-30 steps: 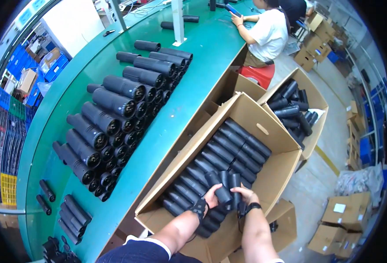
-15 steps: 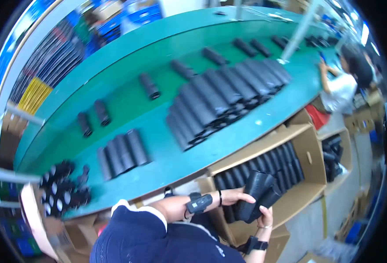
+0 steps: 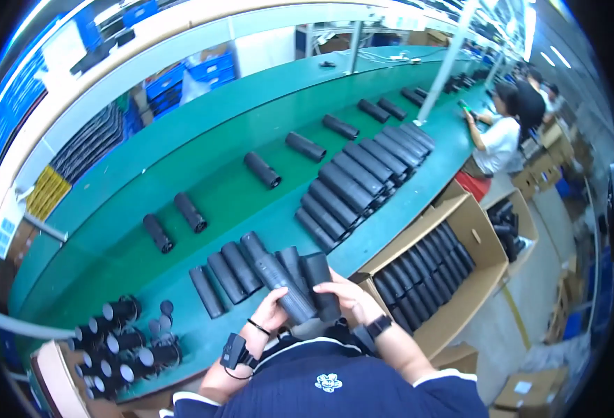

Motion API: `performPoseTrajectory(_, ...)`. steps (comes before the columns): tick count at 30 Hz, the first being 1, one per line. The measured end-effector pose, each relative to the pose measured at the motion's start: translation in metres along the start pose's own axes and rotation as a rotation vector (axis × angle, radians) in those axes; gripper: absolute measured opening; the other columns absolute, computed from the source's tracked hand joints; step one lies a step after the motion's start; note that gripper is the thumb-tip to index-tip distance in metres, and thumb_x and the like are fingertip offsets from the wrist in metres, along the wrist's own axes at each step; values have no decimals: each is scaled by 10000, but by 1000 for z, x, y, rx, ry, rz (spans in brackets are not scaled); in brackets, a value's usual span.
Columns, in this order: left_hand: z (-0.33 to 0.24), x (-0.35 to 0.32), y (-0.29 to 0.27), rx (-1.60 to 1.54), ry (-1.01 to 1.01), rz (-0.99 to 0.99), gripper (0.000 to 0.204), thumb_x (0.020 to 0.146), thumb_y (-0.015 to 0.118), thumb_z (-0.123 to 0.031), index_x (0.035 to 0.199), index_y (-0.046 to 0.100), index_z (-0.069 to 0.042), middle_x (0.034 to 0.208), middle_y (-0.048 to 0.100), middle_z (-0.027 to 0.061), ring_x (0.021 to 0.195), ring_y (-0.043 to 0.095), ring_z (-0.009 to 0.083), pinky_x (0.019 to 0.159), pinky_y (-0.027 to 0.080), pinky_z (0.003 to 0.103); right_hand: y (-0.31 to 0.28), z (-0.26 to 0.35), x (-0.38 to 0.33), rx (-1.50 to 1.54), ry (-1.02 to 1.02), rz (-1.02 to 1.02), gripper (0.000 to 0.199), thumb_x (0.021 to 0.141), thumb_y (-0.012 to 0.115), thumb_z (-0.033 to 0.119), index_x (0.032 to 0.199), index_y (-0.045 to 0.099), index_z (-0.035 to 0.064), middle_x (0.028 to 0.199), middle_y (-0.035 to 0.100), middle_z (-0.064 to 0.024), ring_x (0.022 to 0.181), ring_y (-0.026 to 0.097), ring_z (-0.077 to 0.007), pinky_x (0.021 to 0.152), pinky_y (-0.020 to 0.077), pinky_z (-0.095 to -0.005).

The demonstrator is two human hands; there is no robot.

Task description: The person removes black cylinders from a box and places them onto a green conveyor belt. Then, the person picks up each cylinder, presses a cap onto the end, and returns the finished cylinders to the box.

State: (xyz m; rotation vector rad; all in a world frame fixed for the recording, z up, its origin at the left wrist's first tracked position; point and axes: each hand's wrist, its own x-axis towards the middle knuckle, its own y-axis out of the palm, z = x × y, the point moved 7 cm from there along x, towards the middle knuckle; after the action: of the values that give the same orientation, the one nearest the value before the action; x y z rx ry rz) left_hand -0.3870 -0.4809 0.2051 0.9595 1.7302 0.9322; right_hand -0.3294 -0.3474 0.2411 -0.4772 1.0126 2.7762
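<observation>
My left hand [image 3: 272,309] is closed round a long ribbed black cylinder [image 3: 279,277], tilted over the near edge of the green table. Beside it my right hand [image 3: 347,292] grips a shorter-looking black cylinder [image 3: 319,274]. Just beyond my hands lies a small group of similar cylinders [image 3: 232,272], one of them partly hidden behind the held ones. To its right, a larger stack of black cylinders [image 3: 349,184] rests on the table.
An open cardboard box [image 3: 474,279] with rows of black cylinders stands at my right. Spaced-out cylinders [image 3: 262,170] lie along the green table [image 3: 216,188]. Several black cups [image 3: 126,341] cluster at the left. A co-worker [image 3: 498,139] is farther along the table.
Both hands have moved left, from over the cardboard box to the table edge, each carrying a cylinder. The cylinders, held close together before, are now beside the small group. The head view has shifted.
</observation>
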Motion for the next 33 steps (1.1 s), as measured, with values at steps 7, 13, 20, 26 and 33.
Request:
performPoseTrajectory(7,-61,51,14,-28,98,-124,609,784,616,-324,1276,421,-23,1233,533,144,1146,502,323,1038,341,493,-31,17,84,-118,81,-46,824,754,699,84,1431,247,217,1276,459,-87,1107,517,-259,828,505,-469)
performPoseTrajectory(13,-88,85,-3,39,119,-219,599,785,615,-365,1266,448,-49,1250,530,125,1156,498,316,1016,368,493,-51,25,134,-248,129,-55,993,620,789,218,1443,236,155,1272,480,-146,1050,547,-247,777,515,-434)
performPoseTrajectory(20,-100,94,-28,90,114,-410,456,794,642,-150,1207,485,-37,1141,576,127,1055,550,301,940,440,473,-68,11,177,-326,155,-5,719,638,748,172,1281,447,58,1082,582,-159,928,596,-261,758,510,-409)
performPoseTrajectory(26,-121,76,-28,381,251,-613,607,726,685,-15,1257,396,-62,1102,549,135,980,577,309,829,510,454,-71,10,192,-480,168,-88,725,648,749,213,1273,448,5,1058,596,-156,926,589,-237,782,494,-358)
performPoseTrajectory(33,-132,56,-36,554,245,-644,699,675,719,24,1276,370,-58,1075,538,125,948,579,291,771,524,419,-70,25,183,-536,177,-214,910,647,760,332,1356,328,-39,1187,540,-216,1030,568,-279,851,474,-362)
